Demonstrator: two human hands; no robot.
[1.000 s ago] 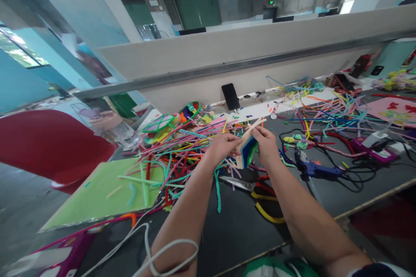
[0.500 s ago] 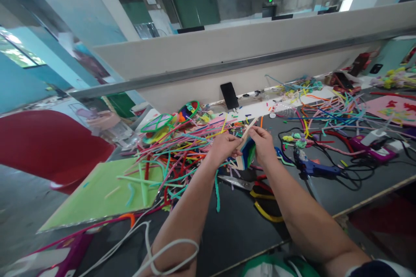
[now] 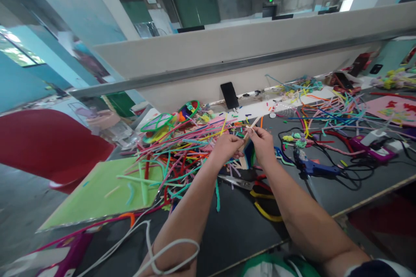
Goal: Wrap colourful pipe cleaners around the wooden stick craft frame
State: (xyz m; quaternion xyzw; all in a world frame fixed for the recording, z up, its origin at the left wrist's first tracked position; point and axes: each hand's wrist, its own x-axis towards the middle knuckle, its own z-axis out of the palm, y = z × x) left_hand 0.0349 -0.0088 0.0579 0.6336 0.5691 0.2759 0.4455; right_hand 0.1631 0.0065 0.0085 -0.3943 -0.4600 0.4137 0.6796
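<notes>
Wooden craft stick (image 3: pixel 251 125), flat and pale, with layered blue and green felt-like pieces (image 3: pixel 249 154) fixed along it, is held above the dark grey worktable (image 3: pixel 234 225) in the head view, pinched between both hands. It is judged light, the stick stiff but thin enough to snap, the coloured layers soft; a grip on the bare wood is judged safest. The left hand (image 3: pixel 227 147) is closed around the lower part, and the right hand (image 3: pixel 264 145) is pinched at the upper end. One stick is counted, one pair of red-and-yellow-handled scissors (image 3: pixel 250 186) just below, one blue glue gun (image 3: pixel 312 166) to the right, one green sheet (image 3: pixel 104 194); the heap of coloured pipe cleaners (image 3: pixel 182 151) is too tangled to be counted.
</notes>
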